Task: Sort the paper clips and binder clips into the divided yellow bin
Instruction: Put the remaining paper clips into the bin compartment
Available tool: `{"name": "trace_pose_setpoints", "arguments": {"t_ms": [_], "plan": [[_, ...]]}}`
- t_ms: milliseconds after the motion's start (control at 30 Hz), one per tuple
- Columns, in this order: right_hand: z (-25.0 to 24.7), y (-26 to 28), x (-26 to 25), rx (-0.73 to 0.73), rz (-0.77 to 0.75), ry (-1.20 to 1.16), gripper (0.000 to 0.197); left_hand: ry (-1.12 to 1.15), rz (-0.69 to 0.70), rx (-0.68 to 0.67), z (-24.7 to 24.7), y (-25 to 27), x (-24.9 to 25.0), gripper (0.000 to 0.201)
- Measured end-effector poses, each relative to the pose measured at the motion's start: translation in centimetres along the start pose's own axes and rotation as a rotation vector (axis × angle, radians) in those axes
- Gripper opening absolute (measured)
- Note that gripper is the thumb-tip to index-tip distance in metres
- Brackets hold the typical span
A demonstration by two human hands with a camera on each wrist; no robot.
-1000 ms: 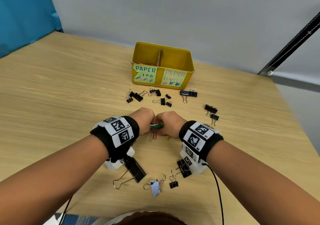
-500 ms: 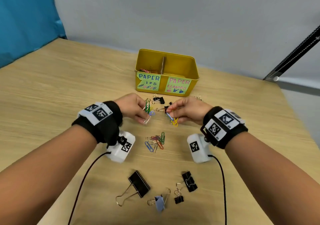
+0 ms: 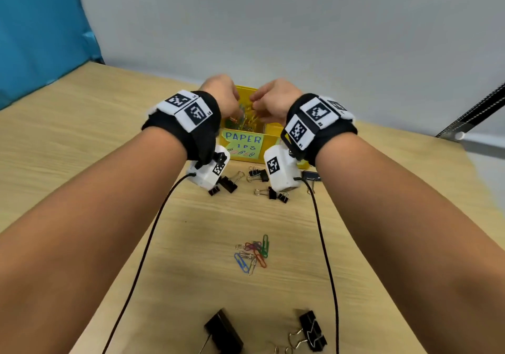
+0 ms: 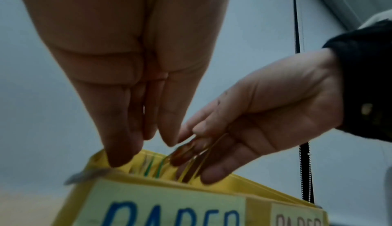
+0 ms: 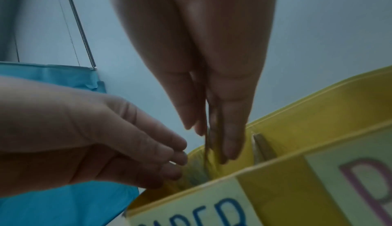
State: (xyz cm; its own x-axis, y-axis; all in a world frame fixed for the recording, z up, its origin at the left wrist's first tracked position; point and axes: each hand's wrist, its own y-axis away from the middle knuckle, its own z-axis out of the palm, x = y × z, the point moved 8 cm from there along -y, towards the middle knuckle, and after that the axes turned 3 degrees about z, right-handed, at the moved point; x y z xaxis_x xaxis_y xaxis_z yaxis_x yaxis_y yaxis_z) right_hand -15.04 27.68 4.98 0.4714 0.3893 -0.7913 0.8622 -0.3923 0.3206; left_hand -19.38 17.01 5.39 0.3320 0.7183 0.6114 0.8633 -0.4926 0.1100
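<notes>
I have both hands over the left compartment of the yellow bin point(image 3: 269, 131), the one behind the "PAPER" label point(image 3: 243, 144). My left hand point(image 3: 222, 95) points its fingers point(image 4: 118, 146) straight down, loose, with green paper clips blurred just under the tips. My right hand point(image 3: 274, 99), just beside it, pinches yellow paper clips point(image 4: 198, 159) between thumb and fingers above the same compartment. Back toward me, well behind both wrists, a small heap of coloured paper clips point(image 3: 252, 254) lies on the table point(image 3: 82, 162). Black binder clips point(image 3: 259, 174) sit below my wrists, near the bin's front wall.
</notes>
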Motion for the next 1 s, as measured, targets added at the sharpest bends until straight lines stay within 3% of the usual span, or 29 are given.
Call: {"name": "trace_pose_setpoints", "arguments": {"t_ms": [133,233,333,467,567,633,767,867,1000], "plan": [[0.0,-0.1,0.0,0.041,-0.048,0.108,0.034,-0.028,0.052,0.078,-0.2,0.3,0.8,0.035],[-0.9,1.3,0.3,0.148,-0.107,0.048,0.022,0.026,0.12,0.135,-0.6,1.7,1.0,0.035],[-1.0,4.4,1.5,0.119,-0.169,0.08,0.026,0.196,0.131,0.047,-0.1,3.9,-0.2,0.016],[0.8,8.5,5.0,-0.071,-0.145,0.222,0.006,0.206,0.032,0.0,0.1,6.4,-4.5,0.012],[3.8,10.7,9.1,-0.288,-0.051,0.587,0.02,0.048,-0.042,-0.122,2.3,8.7,-7.0,0.014],[5.4,11.8,11.6,-0.399,0.015,0.788,0.035,-0.049,-0.012,-0.27,5.1,10.6,-6.9,0.017],[7.5,13.4,13.1,-0.413,-0.029,0.876,0.058,-0.243,0.138,-0.566,11.4,15.2,-5.0,0.049],[8.8,14.7,12.6,-0.421,-0.13,0.85,0.054,-0.315,0.217,-0.583,13.7,16.1,-3.9,0.058],[8.3,15.6,12.5,-0.425,-0.162,0.792,0.045,-0.341,0.269,-0.513,13.9,16.1,-3.3,0.045]]}}
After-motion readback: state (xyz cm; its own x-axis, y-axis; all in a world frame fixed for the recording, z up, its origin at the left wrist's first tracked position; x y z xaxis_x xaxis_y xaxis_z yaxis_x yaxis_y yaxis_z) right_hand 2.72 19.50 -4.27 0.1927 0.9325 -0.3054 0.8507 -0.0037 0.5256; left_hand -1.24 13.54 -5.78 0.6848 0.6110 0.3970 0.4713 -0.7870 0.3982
